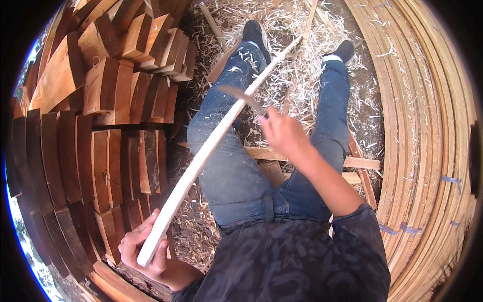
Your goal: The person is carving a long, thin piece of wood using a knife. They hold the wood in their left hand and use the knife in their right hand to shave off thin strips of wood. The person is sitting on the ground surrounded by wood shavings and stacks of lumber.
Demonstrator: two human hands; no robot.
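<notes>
A long, pale wooden stick (201,156) slants across my left thigh, from the lower left up toward my feet. Its near end lies in my left hand (148,251), with the fingers and thumb wrapped round it. My right hand (284,132) is closed on the handle of a knife (243,96). The knife's blade lies across the stick, pointing left, a little beyond my left knee. Most of the handle is hidden in my fist.
Stacked wooden blocks (110,151) rise along the left side. Long bundled boards (407,126) run along the right. Curled wood shavings (297,75) cover the ground around my feet. Wooden slats (362,163) lie under and between my legs.
</notes>
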